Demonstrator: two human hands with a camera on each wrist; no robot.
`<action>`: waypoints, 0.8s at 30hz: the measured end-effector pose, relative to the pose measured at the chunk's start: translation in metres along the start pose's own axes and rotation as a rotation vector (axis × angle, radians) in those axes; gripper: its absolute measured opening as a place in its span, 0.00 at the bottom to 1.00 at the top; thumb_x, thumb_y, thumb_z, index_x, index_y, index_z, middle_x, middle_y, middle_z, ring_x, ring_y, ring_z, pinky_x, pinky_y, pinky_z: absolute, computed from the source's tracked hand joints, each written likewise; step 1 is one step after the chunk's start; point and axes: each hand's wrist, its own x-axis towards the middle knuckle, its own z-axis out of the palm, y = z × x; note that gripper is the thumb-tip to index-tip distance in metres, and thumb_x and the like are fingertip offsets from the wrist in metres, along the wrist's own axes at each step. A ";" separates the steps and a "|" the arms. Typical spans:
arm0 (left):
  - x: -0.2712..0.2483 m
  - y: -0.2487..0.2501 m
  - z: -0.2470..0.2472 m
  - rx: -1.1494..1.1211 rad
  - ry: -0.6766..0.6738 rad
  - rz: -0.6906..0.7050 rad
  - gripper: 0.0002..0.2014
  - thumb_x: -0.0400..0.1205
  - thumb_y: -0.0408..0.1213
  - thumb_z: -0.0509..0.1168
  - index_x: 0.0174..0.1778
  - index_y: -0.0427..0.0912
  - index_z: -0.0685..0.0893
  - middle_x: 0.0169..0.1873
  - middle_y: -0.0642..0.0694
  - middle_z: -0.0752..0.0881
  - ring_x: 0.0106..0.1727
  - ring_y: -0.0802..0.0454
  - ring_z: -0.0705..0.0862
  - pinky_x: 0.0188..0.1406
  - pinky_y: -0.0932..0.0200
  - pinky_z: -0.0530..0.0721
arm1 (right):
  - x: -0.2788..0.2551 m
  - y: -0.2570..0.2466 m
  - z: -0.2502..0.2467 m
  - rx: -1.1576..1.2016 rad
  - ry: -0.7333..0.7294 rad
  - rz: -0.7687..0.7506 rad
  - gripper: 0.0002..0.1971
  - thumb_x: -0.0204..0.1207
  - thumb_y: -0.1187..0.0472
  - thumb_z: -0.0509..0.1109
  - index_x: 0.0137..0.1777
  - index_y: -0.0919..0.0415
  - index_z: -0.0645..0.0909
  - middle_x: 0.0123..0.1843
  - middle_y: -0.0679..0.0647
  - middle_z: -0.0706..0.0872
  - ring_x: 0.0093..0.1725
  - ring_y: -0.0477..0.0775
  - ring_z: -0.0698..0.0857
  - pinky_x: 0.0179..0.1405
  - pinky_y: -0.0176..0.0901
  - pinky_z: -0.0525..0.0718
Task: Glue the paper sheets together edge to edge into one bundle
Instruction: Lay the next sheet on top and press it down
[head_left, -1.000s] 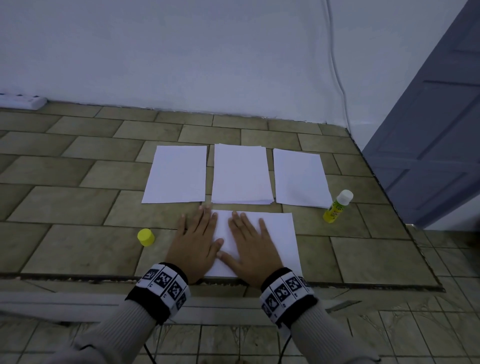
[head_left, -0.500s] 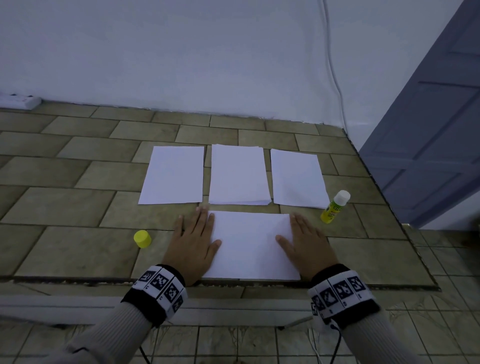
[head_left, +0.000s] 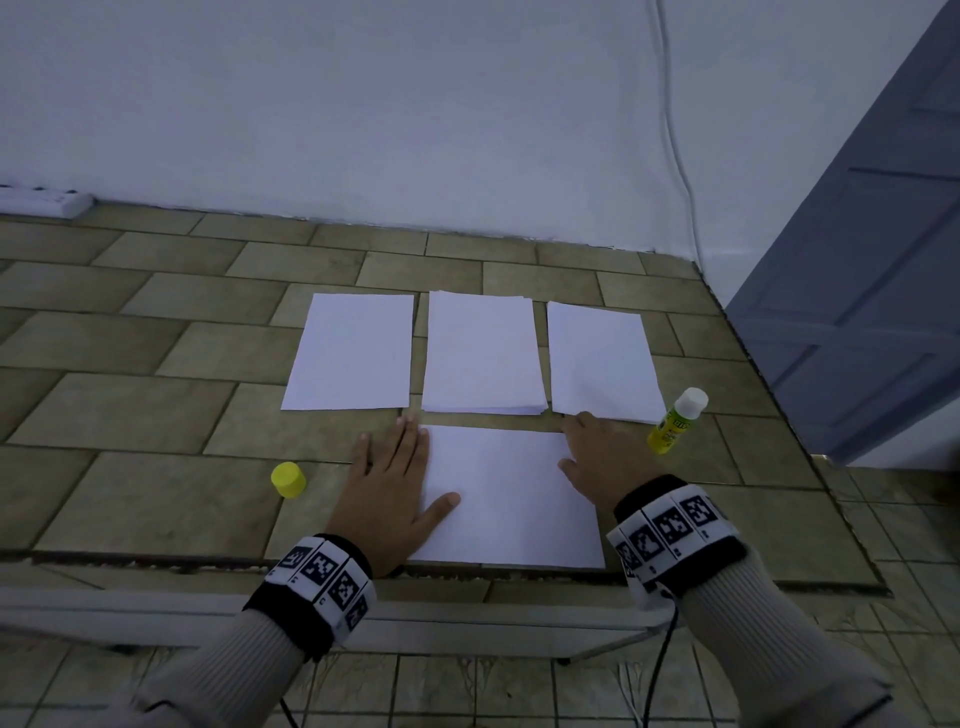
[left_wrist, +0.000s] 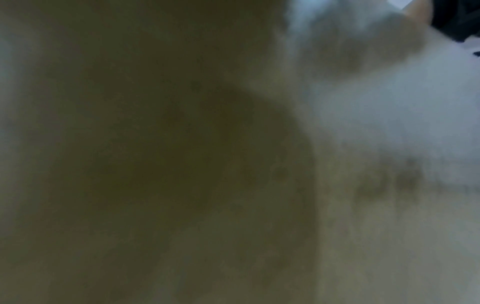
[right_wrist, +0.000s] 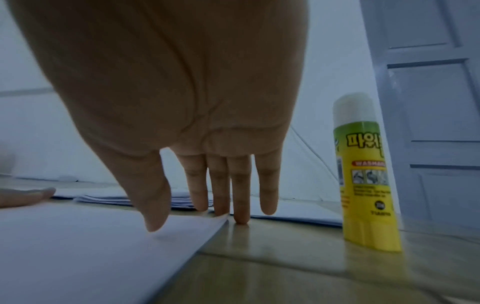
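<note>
A white sheet (head_left: 509, 493) lies landscape near the front edge of the tiled surface. My left hand (head_left: 387, 480) rests flat along its left edge, thumb on the paper. My right hand (head_left: 597, 452) lies flat at its far right corner, fingers straight (right_wrist: 241, 197), tips touching the sheet's edge (right_wrist: 103, 242) and the tile. Behind it lie a left sheet (head_left: 353, 351), a middle stack (head_left: 483, 353) and a right stack (head_left: 600, 361). A yellow glue stick (head_left: 675, 423) (right_wrist: 366, 176) stands uncapped right of my right hand. The left wrist view is a dark blur.
The yellow cap (head_left: 288, 479) of the glue stick sits on the tiles left of my left hand. The tiled surface (head_left: 130, 415) ends in a front edge close to the sheet. A white wall stands behind, a grey door (head_left: 857, 291) at right, a power strip (head_left: 41, 200) far left.
My right hand slid from the sheet's middle to its right edge, then forward to the far right corner. My left hand stayed on the left edge.
</note>
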 end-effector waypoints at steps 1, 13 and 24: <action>0.000 0.000 0.000 -0.003 -0.008 -0.003 0.48 0.83 0.69 0.29 0.82 0.31 0.62 0.82 0.35 0.62 0.84 0.40 0.59 0.79 0.32 0.57 | 0.002 0.001 0.000 -0.005 0.002 -0.008 0.18 0.84 0.55 0.60 0.70 0.62 0.69 0.66 0.57 0.76 0.62 0.56 0.79 0.54 0.45 0.80; 0.000 -0.001 0.002 0.016 -0.027 0.007 0.49 0.82 0.72 0.35 0.81 0.30 0.63 0.82 0.35 0.61 0.83 0.43 0.55 0.77 0.30 0.62 | 0.026 0.012 -0.010 0.168 -0.104 0.004 0.12 0.80 0.70 0.58 0.61 0.66 0.73 0.61 0.63 0.77 0.58 0.60 0.78 0.52 0.46 0.78; -0.001 0.001 -0.004 -0.052 -0.052 -0.008 0.54 0.71 0.76 0.18 0.83 0.36 0.34 0.83 0.42 0.34 0.84 0.49 0.33 0.83 0.41 0.36 | 0.009 0.032 -0.068 0.384 -0.070 -0.197 0.12 0.78 0.71 0.67 0.43 0.52 0.84 0.46 0.45 0.81 0.37 0.34 0.78 0.34 0.22 0.72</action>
